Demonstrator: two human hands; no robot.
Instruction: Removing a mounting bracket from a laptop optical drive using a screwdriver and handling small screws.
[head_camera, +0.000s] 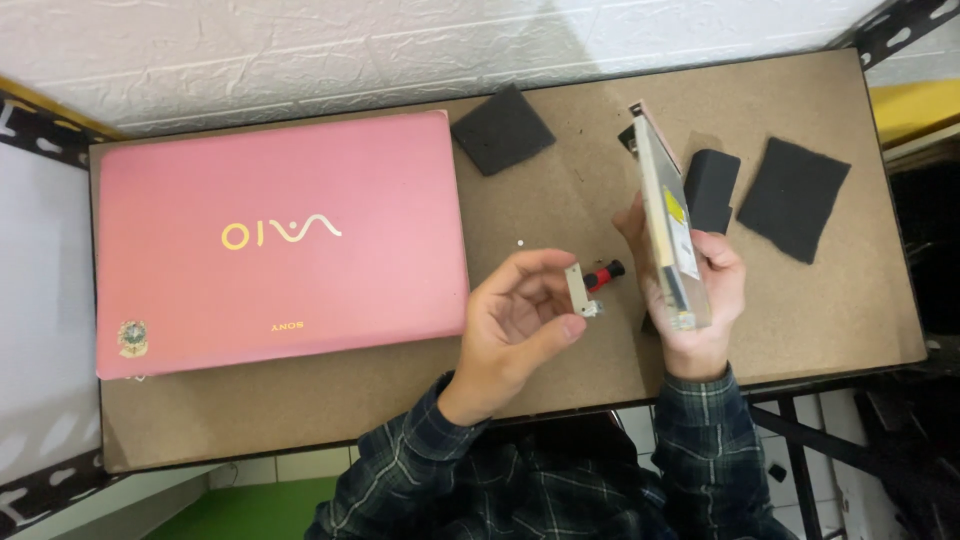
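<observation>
Silvery flat metal drive (672, 230) sits clamped in the right hand's (700, 290) grip; left hand (515, 320) pinches a small grey metal bracket (577, 290) over the brown fibreboard bench (560, 200).

This looks like a small electronics repair bench, a workshop corner rather than a home desk. To the left of the hands a closed pink laptop (280, 243) lies on a bare fibreboard worktop (560, 370) carried on a black slotted-steel rack frame (900, 20), with a white textured wall (350, 50) beyond. Squares of dark foam padding (793, 197) lie past the hands, a red-handled screwdriver (603, 274) just between them, and tiled floor shows below the bench edge.
</observation>
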